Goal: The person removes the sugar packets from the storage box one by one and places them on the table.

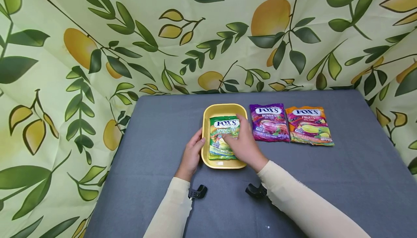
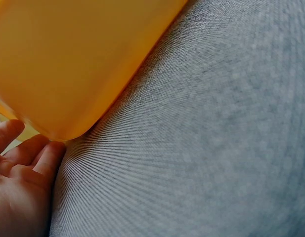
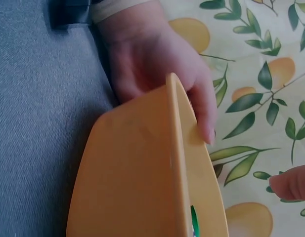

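A green candy bag labelled Fox's Spring Tea lies face up inside a yellow plastic tray. My left hand holds the tray's left side, its thumb at the rim; in the left wrist view the fingers of the left hand meet the tray's lower corner. Over the bag's right half is my right hand, thumb and fingers spread apart. Some of its fingers are hidden. In the right wrist view, one straight digit of the right hand shows beside the tray, and a green bit of the bag peeks out.
To the tray's right lie a purple Berries candy bag and an orange Fruits candy bag, side by side. All rest on a grey cloth-covered table. A leaf-and-fruit patterned curtain hangs behind and beside it.
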### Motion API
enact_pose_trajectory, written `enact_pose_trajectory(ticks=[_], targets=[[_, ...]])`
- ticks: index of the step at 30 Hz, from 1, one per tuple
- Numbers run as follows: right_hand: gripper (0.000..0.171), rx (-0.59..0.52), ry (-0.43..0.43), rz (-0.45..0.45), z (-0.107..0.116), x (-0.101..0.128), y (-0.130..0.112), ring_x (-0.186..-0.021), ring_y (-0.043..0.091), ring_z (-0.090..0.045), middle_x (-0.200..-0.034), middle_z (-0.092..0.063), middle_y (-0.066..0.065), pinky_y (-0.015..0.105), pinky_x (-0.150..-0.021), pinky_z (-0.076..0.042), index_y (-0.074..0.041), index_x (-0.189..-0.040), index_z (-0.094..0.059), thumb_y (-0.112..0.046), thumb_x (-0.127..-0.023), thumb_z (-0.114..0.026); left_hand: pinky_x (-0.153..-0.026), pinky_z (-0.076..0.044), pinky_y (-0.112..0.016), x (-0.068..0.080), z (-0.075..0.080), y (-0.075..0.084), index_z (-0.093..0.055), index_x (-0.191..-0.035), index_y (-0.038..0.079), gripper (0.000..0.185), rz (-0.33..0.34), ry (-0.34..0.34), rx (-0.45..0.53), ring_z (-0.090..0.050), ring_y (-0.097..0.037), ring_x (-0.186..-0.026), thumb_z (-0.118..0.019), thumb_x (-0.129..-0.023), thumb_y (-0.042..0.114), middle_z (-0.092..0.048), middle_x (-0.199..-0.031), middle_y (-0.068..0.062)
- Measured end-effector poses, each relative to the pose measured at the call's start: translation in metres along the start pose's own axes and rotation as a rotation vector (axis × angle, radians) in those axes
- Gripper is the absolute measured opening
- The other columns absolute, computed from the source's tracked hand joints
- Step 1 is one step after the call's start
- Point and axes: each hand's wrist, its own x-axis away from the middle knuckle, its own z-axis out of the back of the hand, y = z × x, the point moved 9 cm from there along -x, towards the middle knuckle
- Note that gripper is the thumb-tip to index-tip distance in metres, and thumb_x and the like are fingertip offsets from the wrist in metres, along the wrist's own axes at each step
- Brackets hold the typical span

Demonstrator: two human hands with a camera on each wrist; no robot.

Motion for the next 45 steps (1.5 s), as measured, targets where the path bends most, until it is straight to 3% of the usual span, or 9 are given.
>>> enact_pose_trajectory(ticks=[12, 16, 23, 34, 41, 45], targets=[[0.091, 0.006, 0.023, -0.079, -0.009, -0.005, 0.009, -0.146, 0.045, -0.033, -0.162, -0.024, 0.032, 0.06, -0.124, -0.027, 0.003, -0.167, -0.018, -0.018, -0.1, -0.076, -0.118, -0.042, -0.039, 0.001, 0.0, 0.0, -0.04, -0.167, -0.001, 0.056, 0.017, 0.008, 0.005, -0.046, -0.034, -0.148, -0.05, -0.113, 0.011, -0.045, -0.166, -0.021], [0.088, -0.054, 0.032, -0.083, -0.01, -0.007, 0.011, -0.145, 0.045, -0.035, -0.159, -0.028, 0.033, 0.059, -0.123, -0.028, 0.004, -0.166, -0.019, -0.015, -0.1, -0.074, -0.118, -0.043, -0.039, 0.0, 0.0, 0.001, -0.04, -0.167, -0.001, 0.056, 0.008, 0.004, 0.016, -0.047, -0.036, -0.146, -0.05, -0.113, 0.011, -0.046, -0.165, -0.023], [0.082, -0.204, 0.0, -0.175, -0.012, -0.012, 0.022, -0.139, 0.041, -0.044, -0.155, -0.039, 0.03, 0.055, -0.119, -0.036, 0.001, -0.167, -0.02, -0.01, -0.104, -0.071, -0.116, -0.044, -0.035, 0.0, 0.001, 0.001, -0.04, -0.166, -0.002, 0.056, -0.003, 0.004, 0.005, -0.049, -0.035, -0.144, -0.05, -0.113, 0.011, -0.047, -0.164, -0.023], [0.081, -0.263, -0.08, -0.25, -0.015, -0.009, 0.025, -0.128, 0.038, -0.053, -0.154, -0.042, 0.028, 0.054, -0.111, -0.046, -0.006, -0.169, -0.022, -0.016, -0.105, -0.07, -0.118, -0.041, -0.035, -0.001, 0.001, 0.0, -0.039, -0.166, -0.002, 0.056, -0.007, -0.002, -0.008, -0.045, -0.035, -0.148, -0.048, -0.113, 0.012, -0.045, -0.165, -0.022], [0.082, -0.294, -0.081, -0.234, -0.017, -0.009, 0.024, -0.128, 0.039, -0.055, -0.161, -0.037, 0.025, 0.054, -0.108, -0.05, -0.011, -0.171, -0.025, -0.012, -0.104, -0.072, -0.117, -0.042, -0.034, 0.0, 0.001, 0.0, -0.04, -0.167, 0.0, 0.056, -0.001, -0.003, -0.016, -0.044, -0.033, -0.15, -0.049, -0.113, 0.013, -0.045, -0.166, -0.019], [0.081, -0.301, -0.079, -0.236, -0.017, -0.009, 0.026, -0.141, 0.041, -0.045, -0.169, -0.027, 0.025, 0.056, -0.116, -0.042, -0.014, -0.171, -0.027, -0.013, -0.104, -0.072, -0.117, -0.042, -0.034, 0.0, 0.0, 0.0, -0.04, -0.167, 0.001, 0.056, 0.0, -0.001, -0.012, -0.043, -0.032, -0.15, -0.049, -0.113, 0.013, -0.045, -0.167, -0.018]])
